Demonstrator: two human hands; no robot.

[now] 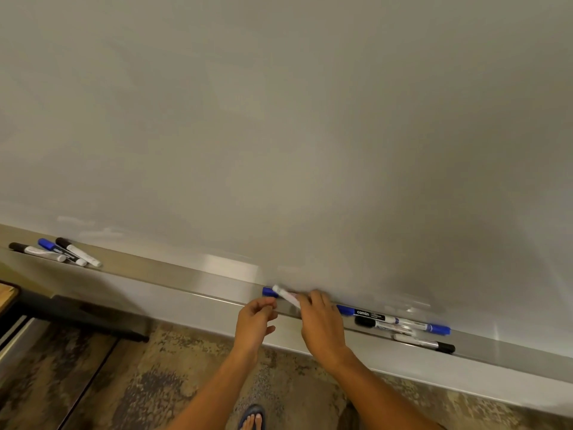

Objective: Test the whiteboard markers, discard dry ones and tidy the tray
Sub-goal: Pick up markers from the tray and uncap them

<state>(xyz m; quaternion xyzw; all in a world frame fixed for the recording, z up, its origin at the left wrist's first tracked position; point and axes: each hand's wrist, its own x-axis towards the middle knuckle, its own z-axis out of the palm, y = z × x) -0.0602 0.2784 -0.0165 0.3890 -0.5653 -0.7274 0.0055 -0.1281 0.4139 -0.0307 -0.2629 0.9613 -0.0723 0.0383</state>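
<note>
Whiteboard point(279, 119) and its tray point(186, 279) are filling my view. My right hand point(322, 324) is pinching a blue-capped marker point(286, 296) above the tray; my left hand point(255, 321) is hovering beside it, fingers loosely curled, holding nothing. I am advising a firm barrel grip — pull the cap off straight.

Blue cap point(269, 291) behind the white marker point(286, 297): rest hidden by the right hand point(322, 327). Marker blurred, label unreadable. Far-left marker cluster point(55, 252) too small to read. Foot point(252, 418) cut off by bottom edge.
</note>
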